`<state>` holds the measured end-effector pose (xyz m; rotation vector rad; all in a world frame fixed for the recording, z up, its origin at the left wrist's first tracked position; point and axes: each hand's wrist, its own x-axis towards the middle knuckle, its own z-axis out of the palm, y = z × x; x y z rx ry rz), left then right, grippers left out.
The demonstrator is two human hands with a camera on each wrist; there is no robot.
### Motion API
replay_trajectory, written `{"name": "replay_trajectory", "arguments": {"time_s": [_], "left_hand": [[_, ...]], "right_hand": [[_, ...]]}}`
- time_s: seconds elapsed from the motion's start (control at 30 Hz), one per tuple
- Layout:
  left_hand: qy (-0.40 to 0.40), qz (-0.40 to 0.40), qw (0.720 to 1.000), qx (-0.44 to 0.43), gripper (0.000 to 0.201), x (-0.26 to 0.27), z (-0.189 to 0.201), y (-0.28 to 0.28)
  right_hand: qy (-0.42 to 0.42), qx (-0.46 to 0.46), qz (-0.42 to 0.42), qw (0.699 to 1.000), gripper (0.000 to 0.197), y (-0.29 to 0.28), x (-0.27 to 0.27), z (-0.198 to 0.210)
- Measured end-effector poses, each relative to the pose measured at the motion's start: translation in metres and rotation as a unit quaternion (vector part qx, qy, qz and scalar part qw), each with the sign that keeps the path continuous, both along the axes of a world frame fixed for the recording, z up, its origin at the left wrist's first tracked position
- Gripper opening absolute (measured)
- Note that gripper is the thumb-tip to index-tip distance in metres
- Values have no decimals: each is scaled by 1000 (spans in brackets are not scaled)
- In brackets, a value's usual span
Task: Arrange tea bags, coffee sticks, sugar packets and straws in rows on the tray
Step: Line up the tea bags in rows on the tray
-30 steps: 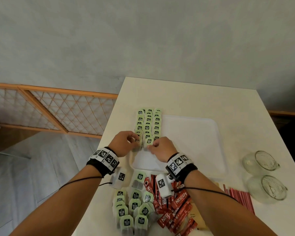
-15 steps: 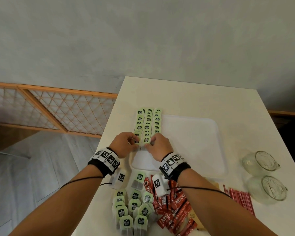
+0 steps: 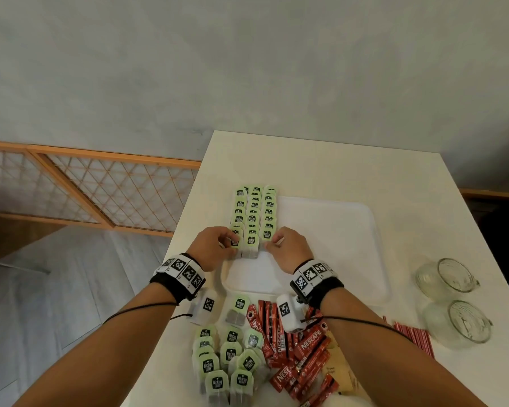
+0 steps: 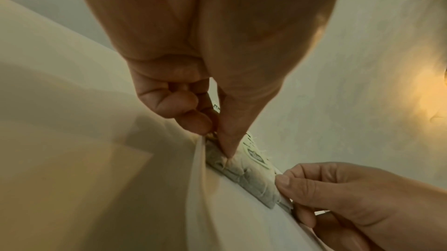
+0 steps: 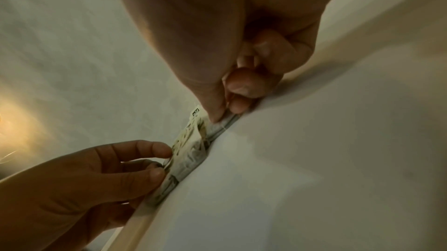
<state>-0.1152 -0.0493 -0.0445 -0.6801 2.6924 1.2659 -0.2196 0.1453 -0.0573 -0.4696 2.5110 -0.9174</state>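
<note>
Three rows of tea bags (image 3: 253,214) run along the left side of the tray (image 3: 329,230), which lies on the table (image 3: 321,165). The left hand (image 3: 210,248) pinches the near bag of the left row between thumb and curled fingers. The right hand (image 3: 288,249) pinches the near bag of the right row likewise. The middle row's near bag lies between the two hands. Loose tea bags (image 3: 227,356) and coffee sticks (image 3: 300,353) sit nearer the person, off the tray.

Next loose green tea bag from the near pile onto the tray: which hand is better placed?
Probably left. The left hand sits straight above the loose green tea bags; the right hand is over the red coffee sticks. Both now pinch the white tray's rows.
</note>
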Motion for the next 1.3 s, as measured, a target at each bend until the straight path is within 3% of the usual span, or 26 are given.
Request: {"name": "replay_trajectory", "arguments": {"time_s": [0.43, 0.63, 0.87, 0.97, 1.07, 1.3], "left_hand": [[18, -2, 1000, 6, 17, 8, 11, -2], [9, -78, 997, -17, 12, 38, 27, 6], [-50, -153, 987, 1, 23, 78, 43, 32], [-85, -211, 974, 10, 28, 93, 48, 51], [-121, -269, 955, -36, 44, 103, 46, 71], [-141, -299, 936, -118, 62, 111, 27, 97]], "right_hand": [[-5, -19, 3, 1000, 22, 5, 2, 13], [-58, -71, 90, 992, 22, 23, 28, 36], [-148, -49, 194, 969, 29, 45, 64, 49], [-157, -66, 190, 967, 26, 55, 79, 44], [-157, -86, 168, 969, 21, 65, 90, 37], [-149, -125, 108, 975, 13, 83, 111, 29]]}}
